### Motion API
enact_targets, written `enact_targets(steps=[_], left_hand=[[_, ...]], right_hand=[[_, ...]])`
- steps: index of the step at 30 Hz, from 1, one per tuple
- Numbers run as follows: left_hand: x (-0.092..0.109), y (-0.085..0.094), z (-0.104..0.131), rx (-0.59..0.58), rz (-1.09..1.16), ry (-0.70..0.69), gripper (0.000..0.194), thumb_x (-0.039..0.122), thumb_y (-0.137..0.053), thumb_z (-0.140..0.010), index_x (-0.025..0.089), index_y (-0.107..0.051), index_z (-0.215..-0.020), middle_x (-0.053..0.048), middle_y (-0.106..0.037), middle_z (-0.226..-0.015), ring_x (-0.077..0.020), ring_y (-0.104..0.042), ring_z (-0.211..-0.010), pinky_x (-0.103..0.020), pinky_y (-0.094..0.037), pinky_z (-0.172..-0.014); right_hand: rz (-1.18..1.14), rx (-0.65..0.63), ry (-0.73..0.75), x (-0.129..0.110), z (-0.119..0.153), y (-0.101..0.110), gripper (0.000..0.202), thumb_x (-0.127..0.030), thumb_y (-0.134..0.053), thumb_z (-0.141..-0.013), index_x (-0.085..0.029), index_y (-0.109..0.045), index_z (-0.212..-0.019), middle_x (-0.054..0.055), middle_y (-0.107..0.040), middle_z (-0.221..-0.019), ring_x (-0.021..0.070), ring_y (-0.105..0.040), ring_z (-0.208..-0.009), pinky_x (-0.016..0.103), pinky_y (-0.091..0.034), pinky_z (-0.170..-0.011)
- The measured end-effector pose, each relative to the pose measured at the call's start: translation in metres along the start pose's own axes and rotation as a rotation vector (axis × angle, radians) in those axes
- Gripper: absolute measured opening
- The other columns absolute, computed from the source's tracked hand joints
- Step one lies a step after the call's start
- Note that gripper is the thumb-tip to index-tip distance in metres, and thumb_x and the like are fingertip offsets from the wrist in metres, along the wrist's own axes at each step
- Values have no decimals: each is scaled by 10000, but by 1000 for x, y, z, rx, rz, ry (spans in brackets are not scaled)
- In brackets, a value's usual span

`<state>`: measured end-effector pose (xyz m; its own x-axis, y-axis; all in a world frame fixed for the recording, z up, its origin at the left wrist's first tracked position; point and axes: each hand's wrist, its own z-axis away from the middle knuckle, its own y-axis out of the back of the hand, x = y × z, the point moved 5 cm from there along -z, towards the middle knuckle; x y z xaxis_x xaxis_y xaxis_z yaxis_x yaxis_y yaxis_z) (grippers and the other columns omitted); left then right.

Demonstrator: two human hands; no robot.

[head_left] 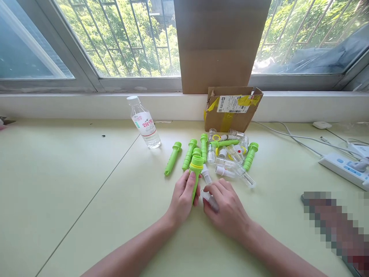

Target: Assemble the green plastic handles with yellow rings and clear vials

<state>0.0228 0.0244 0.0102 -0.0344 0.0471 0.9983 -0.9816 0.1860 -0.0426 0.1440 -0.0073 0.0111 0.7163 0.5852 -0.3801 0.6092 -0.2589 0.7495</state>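
Observation:
My left hand (183, 196) is wrapped round a green plastic handle (196, 164), held upright with its threaded end up and a yellow ring below the thread. Close beside it, my right hand (226, 206) has its fingers closed on a small clear ribbed tube (210, 201), partly hidden under the palm. Just beyond both hands lies a white-capped filter piece (206, 174). Several more green handles lie on the table, one (173, 158) to the left and another (250, 156) to the right. Between them is a pile of clear tubes (235, 154), white pieces and yellow rings.
A water bottle (145, 125) stands at the back left. Behind the pile is an opened cardboard box (230, 111) against the windowsill. A power strip (344, 169) with cables (300, 136) lies at the right, and a blurred-out flat object (337, 231) is nearer on that side.

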Motion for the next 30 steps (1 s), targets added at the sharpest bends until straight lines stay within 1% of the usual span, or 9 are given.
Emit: enact_targets(steps=[6,9,12,15,18,20,22,27,30], left_hand=[[1,-1,0,-6,-22,-22,371,527,-366,-934,183,-498,-895,54,-453,-571,-71,-414,-390,-207,-317,-405],[2,0,0,-6,-69,-55,364,522,-363,-934,187,-475,-847,51,-452,-569,-74,-404,-394,-215,-320,-418],[4,2,0,-21,-210,-118,327,479,-375,-941,190,-474,-826,42,-451,-575,-87,-409,-436,-226,-328,-462],[6,2,2,-49,-415,-198,257,414,-414,-939,193,-514,-856,34,-451,-583,-104,-397,-488,-235,-306,-507],[8,-1,4,-82,-606,-269,208,367,-432,-937,200,-551,-900,24,-485,-611,-114,-395,-511,-245,-280,-530],[9,-2,4,-86,-723,-312,194,354,-438,-936,205,-559,-909,17,-516,-628,-122,-425,-522,-248,-273,-537],[9,-2,4,-75,-835,-356,192,347,-432,-939,204,-557,-910,13,-538,-634,-132,-458,-530,-249,-271,-531],[7,-2,3,-59,-1049,-502,207,330,-401,-948,182,-539,-905,6,-582,-647,-142,-505,-520,-250,-290,-498],[6,-4,4,-76,-1149,-607,201,339,-427,-937,176,-542,-916,-6,-616,-680,-153,-535,-530,-255,-308,-484]], right_hand=[[-150,156,-71,7,3,10,106,-125,-521,-822,-215,-485,-866,23,-526,-741,154,-484,-618,279,-408,-524],[-169,249,-108,9,5,16,240,-131,-509,-849,-200,-502,-1079,34,-525,-798,148,-512,-619,275,-430,-515],[-156,343,-110,9,4,24,395,-103,-456,-877,-215,-460,-1256,68,-548,-909,167,-565,-725,299,-481,-596],[-186,409,-173,15,5,27,317,-126,-474,-886,-232,-499,-1183,66,-579,-950,169,-572,-760,325,-504,-660],[-267,464,-385,28,8,24,202,-226,-555,-869,-230,-505,-1065,51,-593,-940,158,-585,-725,298,-511,-594],[-382,488,-535,38,12,21,192,-296,-585,-856,-231,-491,-1010,44,-587,-931,153,-599,-699,260,-487,-508],[-519,537,-634,47,14,20,211,-340,-599,-848,-231,-475,-980,30,-580,-907,146,-611,-687,249,-484,-506],[-645,717,-691,57,15,30,235,-392,-584,-860,-219,-492,-990,-12,-573,-798,135,-606,-683,287,-512,-641],[-599,674,-684,56,14,31,218,-399,-539,-885,-214,-559,-1000,-1,-592,-787,129,-584,-667,261,-495,-595]])
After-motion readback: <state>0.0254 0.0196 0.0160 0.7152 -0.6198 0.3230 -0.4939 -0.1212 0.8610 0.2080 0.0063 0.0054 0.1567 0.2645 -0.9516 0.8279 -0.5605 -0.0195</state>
